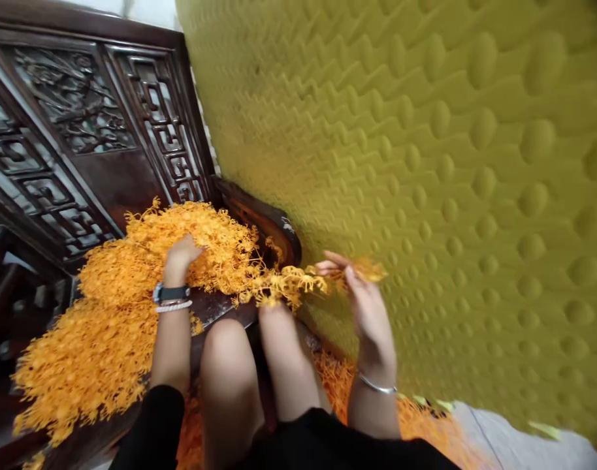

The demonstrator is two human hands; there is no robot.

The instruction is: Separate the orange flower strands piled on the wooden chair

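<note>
A large heap of orange, thin-branched pieces [191,225], like plastic flower parts, covers the dark wooden seat in front of and left of my knees. My left hand [181,253], with a watch and a beaded bracelet at the wrist, is at this heap; its fingers are blurred and partly hidden. A string of lighter orange pieces [293,282] stretches from the heap over my right knee toward my right hand [362,294]. That hand, wearing a silver bangle, is closed on a small orange bunch [370,268], smeared by motion.
A carved dark wooden panel [102,176] stands at the left, with a curved wooden armrest [279,228] ahead. Yellow padded wall covering [426,183] rises close on the right. More orange pieces [416,424] lie below, beside a pale grey sheet [494,437].
</note>
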